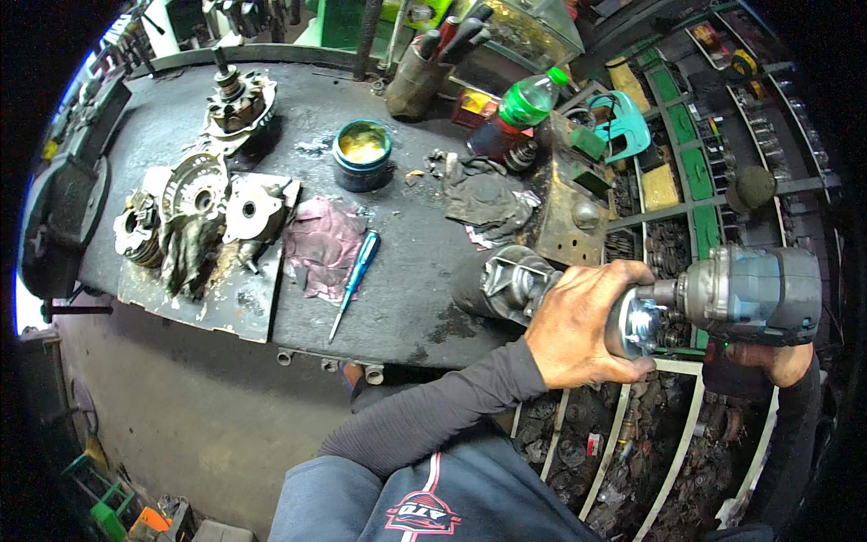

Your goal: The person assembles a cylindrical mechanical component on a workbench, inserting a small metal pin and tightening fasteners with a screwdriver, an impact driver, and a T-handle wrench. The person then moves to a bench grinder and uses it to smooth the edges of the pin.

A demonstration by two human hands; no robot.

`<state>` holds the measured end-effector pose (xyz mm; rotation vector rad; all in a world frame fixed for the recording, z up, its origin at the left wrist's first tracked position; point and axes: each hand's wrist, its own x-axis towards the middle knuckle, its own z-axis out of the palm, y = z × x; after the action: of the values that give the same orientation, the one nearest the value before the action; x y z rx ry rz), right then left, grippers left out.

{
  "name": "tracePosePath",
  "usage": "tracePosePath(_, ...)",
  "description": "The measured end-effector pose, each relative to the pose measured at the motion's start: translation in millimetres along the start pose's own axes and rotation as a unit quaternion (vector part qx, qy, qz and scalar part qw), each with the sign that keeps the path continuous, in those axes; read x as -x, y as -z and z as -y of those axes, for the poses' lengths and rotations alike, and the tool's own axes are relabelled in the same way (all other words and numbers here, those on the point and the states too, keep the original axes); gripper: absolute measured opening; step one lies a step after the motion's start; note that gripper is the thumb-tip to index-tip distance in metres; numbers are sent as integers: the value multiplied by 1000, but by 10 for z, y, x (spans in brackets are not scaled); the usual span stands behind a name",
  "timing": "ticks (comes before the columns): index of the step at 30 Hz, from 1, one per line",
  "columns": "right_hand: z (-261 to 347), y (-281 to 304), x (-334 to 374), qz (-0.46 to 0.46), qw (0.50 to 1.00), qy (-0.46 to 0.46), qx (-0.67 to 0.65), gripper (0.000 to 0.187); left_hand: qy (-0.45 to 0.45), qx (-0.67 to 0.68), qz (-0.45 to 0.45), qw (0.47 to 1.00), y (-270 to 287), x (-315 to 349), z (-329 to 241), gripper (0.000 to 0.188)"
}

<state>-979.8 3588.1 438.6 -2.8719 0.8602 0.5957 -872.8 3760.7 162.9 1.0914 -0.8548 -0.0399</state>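
My left hand (582, 316) is wrapped round the right end of a starter motor (510, 282), a ribbed, cylindrical cast-metal body. Its other end rests on the bench's right side, and its shiny round end cap (635, 327) shows beyond my fingers. In my right hand (790, 363), mostly hidden below the tool, is a grey-blue cordless impact wrench (750, 294). The wrench lies sideways, its nose pointing left at the end cap; whether the tip is seated on a fastener cannot be made out.
On the black bench (411, 262) are a blue screwdriver (356, 280), a pink rag (323, 244), a grease tub (362, 163), a grey cloth (488, 200) and dismantled alternator parts (203, 194). A green-capped bottle (528, 99) stands behind. Racks of metal parts (623, 443) fill the right.
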Motion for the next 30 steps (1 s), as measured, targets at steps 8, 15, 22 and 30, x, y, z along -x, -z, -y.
tracePosePath(8, -28, -21, -17, -48, 994, 92, 31, 46, 19, 0, 4, 1000, 13, -4, -38, 83)
tracePosePath(15, -212, 5, -78, -40, 988, 146, 36, 82, 18, 1, 6, 1000, 4, -4, -23, 83)
tracePosePath(22, -309, -8, -58, -59, 991, 118, 33, 80, 16, 6, 6, 1000, 8, -2, -7, 82)
tracePosePath(30, -178, 8, -54, -52, 993, 104, 35, 74, 12, 10, 2, 1000, 12, -6, -16, 82)
